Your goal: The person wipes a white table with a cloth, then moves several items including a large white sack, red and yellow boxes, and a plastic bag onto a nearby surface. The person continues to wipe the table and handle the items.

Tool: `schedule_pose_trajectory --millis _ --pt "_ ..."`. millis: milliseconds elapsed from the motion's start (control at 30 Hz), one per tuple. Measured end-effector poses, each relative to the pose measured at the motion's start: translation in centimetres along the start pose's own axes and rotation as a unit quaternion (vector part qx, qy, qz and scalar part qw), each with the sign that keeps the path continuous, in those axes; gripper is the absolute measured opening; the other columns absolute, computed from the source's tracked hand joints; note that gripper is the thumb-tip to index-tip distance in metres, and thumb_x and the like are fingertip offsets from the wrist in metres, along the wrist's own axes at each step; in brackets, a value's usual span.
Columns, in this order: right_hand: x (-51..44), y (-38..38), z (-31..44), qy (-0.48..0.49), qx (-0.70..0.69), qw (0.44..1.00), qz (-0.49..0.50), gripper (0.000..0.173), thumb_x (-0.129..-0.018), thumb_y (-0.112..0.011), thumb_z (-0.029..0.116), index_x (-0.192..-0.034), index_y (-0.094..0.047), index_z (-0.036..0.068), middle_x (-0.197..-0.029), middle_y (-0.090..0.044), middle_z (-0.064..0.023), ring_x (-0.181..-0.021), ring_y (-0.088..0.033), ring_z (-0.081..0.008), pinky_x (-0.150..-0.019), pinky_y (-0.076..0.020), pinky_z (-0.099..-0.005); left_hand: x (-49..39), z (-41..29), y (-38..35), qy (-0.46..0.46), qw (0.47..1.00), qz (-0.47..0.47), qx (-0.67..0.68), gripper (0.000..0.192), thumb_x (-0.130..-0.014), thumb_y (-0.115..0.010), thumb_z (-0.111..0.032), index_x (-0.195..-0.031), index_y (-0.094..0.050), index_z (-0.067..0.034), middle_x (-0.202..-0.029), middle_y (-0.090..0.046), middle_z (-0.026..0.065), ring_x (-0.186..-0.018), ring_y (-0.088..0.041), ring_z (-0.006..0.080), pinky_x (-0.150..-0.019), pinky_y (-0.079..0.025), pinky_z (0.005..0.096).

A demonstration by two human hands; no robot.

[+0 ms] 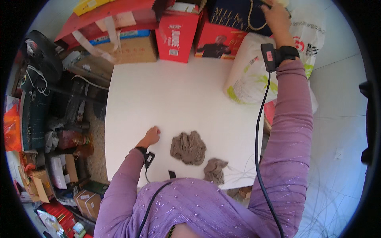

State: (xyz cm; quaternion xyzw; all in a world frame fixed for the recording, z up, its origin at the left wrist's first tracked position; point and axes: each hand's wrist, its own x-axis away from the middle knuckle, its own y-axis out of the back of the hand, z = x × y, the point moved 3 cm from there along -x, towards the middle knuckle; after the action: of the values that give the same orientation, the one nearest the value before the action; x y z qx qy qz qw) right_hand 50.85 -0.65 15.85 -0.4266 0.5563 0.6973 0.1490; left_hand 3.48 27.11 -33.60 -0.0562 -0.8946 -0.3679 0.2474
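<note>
My left hand rests on the white table, fingers curled in, and no object shows in it. To its right lies a crumpled grey-brown cloth. A smaller cloth of the same colour is bunched near the table's front edge, close to my body. Far out at the upper right, my right hand reaches over a dark blue paper bag with a rope handle. Something pale yellow shows beyond its fingers at the picture's rim. Whether that hand grips anything is unclear.
A full white plastic bag stands at the table's right. Red boxes and a cardboard carton line the back. Left of the table are a black fan and cluttered shelves. Cables run from my wrist-worn devices.
</note>
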Motion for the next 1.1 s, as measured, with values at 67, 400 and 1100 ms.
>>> schedule_pose_trajectory --millis 67,400,1100 --pt "4.1 1.0 1.6 -0.026 -0.107 0.993 -0.048 0.031 -0.083 -0.064 0.022 -0.110 -0.062 0.006 -0.103 -0.064 -0.0184 -0.099 -0.059 -0.0386 -0.086 -0.0469 -0.0464 0.1 -0.2 0.2 -0.008 1.000 -0.011 -0.004 0.020 -0.072 -0.056 -0.002 -0.091 -0.056 -0.005 -0.091 -0.062 0.0167 -0.093 -0.059 0.0357 -0.080 -0.047 0.0432" --pt "54.2 8.5 19.1 -0.078 -0.216 0.777 0.586 0.089 -0.069 -0.077 0.053 -0.145 -0.037 0.028 -0.155 -0.018 -0.0188 -0.143 -0.012 -0.0414 -0.106 -0.0159 -0.0693 -0.6 0.4 0.4 0.006 1.000 0.009 0.005 0.020 -0.074 -0.062 -0.003 -0.093 -0.057 -0.005 -0.090 -0.062 0.0160 -0.088 -0.061 0.0322 -0.076 -0.050 0.0403" --pt "67.2 10.8 -7.3 -0.488 0.195 0.779 0.342 0.049 -0.091 -0.057 0.033 -0.138 -0.045 0.025 -0.145 -0.035 -0.0163 -0.132 -0.031 -0.0396 -0.098 -0.0304 -0.0633 -1.9 4.7 0.6 0.049 0.997 0.045 0.050 0.024 -0.074 -0.058 0.004 -0.096 -0.053 -0.004 -0.086 -0.055 0.0073 -0.081 -0.056 0.0188 -0.072 -0.048 0.0311"
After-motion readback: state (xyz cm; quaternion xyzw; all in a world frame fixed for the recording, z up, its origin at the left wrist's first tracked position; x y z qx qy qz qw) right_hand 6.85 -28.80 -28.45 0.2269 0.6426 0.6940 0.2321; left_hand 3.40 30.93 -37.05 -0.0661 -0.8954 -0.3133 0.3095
